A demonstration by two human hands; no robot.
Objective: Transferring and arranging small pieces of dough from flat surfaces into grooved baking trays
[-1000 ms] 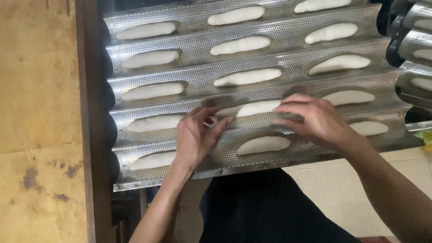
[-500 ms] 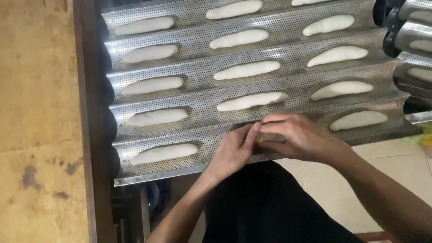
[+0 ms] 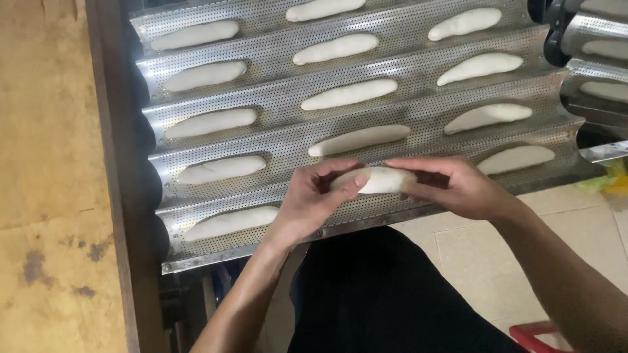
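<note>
A pale oblong dough piece [image 3: 378, 180] is held between both my hands, just above the nearest channel of a perforated metal baguette tray [image 3: 288, 147]. My left hand [image 3: 307, 202] pinches its left end with thumb and fingers. My right hand [image 3: 451, 186] grips its right end. Several other shaped dough pieces lie in the tray's channels, such as the dough piece [image 3: 360, 139] in the channel behind my hands and the dough piece [image 3: 230, 222] to the left in the nearest channel.
A worn yellowish wooden surface [image 3: 46, 176] with a dark edge runs along the left. A second perforated tray [image 3: 598, 59] with dough sits at the upper right. Tiled floor [image 3: 477, 255] and a red object [image 3: 543, 336] lie below.
My hands moved from the second channel down to the nearest one, came together, and now hold a dough piece lifted between them.
</note>
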